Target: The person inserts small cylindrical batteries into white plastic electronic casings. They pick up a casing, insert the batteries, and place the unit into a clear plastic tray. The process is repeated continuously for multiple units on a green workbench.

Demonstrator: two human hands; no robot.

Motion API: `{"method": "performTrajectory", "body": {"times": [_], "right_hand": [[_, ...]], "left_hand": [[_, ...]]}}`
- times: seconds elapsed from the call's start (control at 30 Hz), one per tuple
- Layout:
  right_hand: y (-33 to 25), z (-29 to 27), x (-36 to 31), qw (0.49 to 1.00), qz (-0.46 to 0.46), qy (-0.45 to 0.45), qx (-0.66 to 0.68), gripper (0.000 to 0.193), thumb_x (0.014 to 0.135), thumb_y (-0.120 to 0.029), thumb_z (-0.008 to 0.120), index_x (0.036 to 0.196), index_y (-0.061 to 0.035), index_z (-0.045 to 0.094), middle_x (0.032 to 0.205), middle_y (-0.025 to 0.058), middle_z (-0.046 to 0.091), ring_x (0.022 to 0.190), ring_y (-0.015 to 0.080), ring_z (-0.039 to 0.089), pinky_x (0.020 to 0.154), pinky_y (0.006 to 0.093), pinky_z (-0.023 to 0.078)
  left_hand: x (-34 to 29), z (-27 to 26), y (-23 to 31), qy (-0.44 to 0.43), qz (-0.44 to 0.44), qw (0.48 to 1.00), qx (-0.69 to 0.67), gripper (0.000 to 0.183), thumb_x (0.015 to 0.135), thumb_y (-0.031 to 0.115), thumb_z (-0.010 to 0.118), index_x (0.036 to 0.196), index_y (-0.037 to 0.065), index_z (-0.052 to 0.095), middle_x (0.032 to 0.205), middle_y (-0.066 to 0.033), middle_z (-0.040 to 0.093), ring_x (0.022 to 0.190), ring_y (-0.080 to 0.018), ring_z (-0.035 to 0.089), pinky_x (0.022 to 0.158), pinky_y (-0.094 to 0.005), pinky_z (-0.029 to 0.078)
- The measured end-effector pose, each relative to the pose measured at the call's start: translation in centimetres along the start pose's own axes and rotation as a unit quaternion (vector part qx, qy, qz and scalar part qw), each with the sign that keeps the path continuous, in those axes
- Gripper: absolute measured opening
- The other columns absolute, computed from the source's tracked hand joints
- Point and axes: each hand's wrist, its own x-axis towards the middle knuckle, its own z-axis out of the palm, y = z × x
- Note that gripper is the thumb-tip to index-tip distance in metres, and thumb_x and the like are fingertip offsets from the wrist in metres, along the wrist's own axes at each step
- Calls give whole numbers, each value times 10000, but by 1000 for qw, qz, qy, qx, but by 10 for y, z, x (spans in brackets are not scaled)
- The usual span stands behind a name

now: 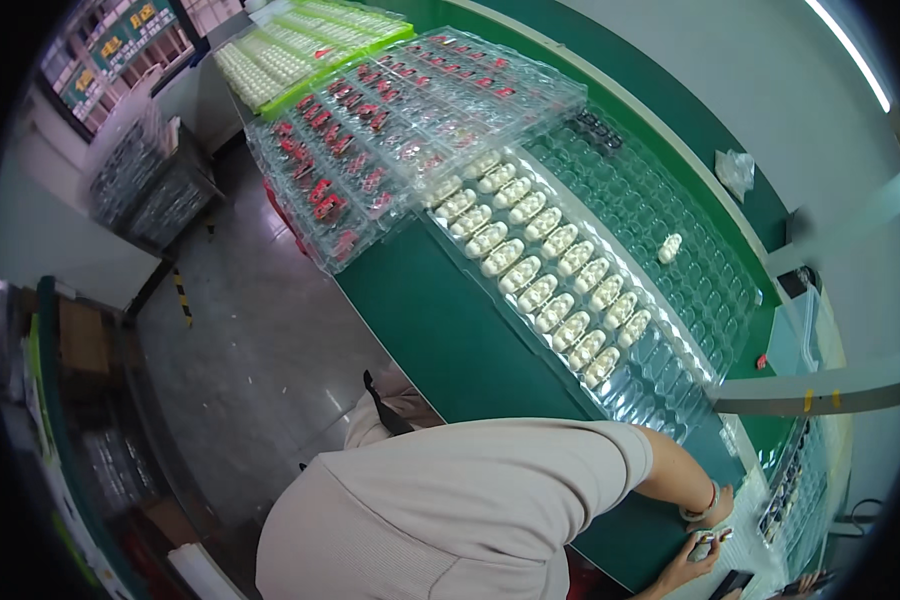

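Observation:
At the lower right, my left hand, with a band round its wrist, reaches down to a small pale piece with reddish spots. My right hand comes up from the lower edge, its fingers closed round the same piece. Both hands meet on it over a whitish work surface. The fingers are small in view and partly hide the piece. Beside my left forearm lies a clear moulded tray with rows of cream oval pieces in its pockets.
Clear trays with red parts are stacked at the far left of the green bench, before a lime-green tray of white pieces. One cream piece sits on another clear tray. A grey bar crosses at right.

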Motion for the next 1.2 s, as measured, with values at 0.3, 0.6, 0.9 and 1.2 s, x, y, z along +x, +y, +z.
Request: {"method": "performTrajectory", "body": {"times": [0.3,0.6,0.9,1.2], "right_hand": [[-17,0,-2,995,-44,88,1,441,776,-264,682,1094,20,567,1016,170,598,921,324,563,829,395,438],[-238,7,76,924,-239,-190,232,317,738,-21,680,1038,-13,579,1014,144,597,903,281,572,798,359,446],[-398,53,93,741,-555,-315,212,259,746,-115,713,981,-75,611,946,73,629,877,259,600,746,353,468],[-380,80,93,763,-465,-365,261,194,748,-96,684,922,-39,619,888,91,625,843,275,600,747,365,467]], "left_hand": [[-324,-175,-37,8,178,984,-19,463,674,419,749,852,-6,696,891,-146,674,912,-302,620,773,-377,508],[-633,-280,-344,248,-552,794,57,235,723,304,686,783,78,710,774,-132,670,758,-290,645,708,-399,497],[-634,-284,-461,282,-720,631,-69,444,717,298,762,1061,45,641,1154,-163,603,1080,-290,582,885,-368,488],[-662,-255,-548,172,-715,674,68,275,562,271,765,720,56,700,741,-128,667,658,-226,647,619,-349,517]]}}
